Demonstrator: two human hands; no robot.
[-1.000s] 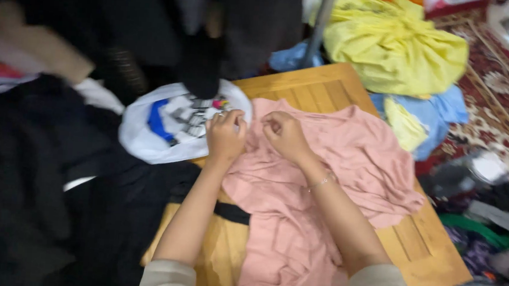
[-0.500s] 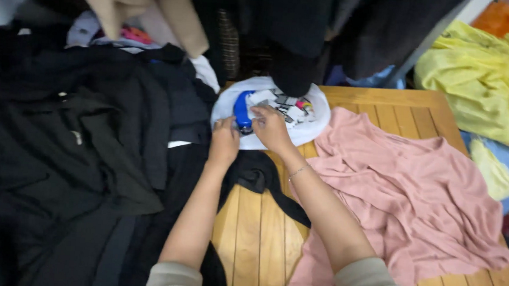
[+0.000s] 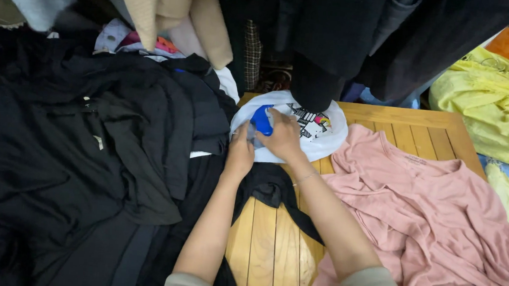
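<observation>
Both hands are down on the white printed garment (image 3: 320,138) at the far end of the wooden table (image 3: 271,246), and this is where it all hinges: the cloth lies directly under and just beyond the fingertips, spreading away to the right of them, toward the pink top (image 3: 434,215). The right hand (image 3: 283,137) is the one further in, lying over the near-left part of the bundle, fingers curled and closed down onto the fabric right beside a bright blue patch (image 3: 261,119); it looks like a pinch on the cloth, though exactly how much is gathered under the palm I can't tell from here. The left hand (image 3: 240,152) sits just behind and to the left, at the garment's near-left edge, fingers bent and pressing or nipping the hem, touching it; whether it truly has a fold in its grasp is hidden. The garment itself is bunched into a rounded heap, its long axis running roughly left to right across the table end, white with a black-and-colour geometric print to the right of the fingers. A dark hanging piece (image 3: 319,76) droops onto its far side. Left of both hands, a big spread of black clothing (image 3: 86,161); a black strip (image 3: 269,189) trails under the wrists.
</observation>
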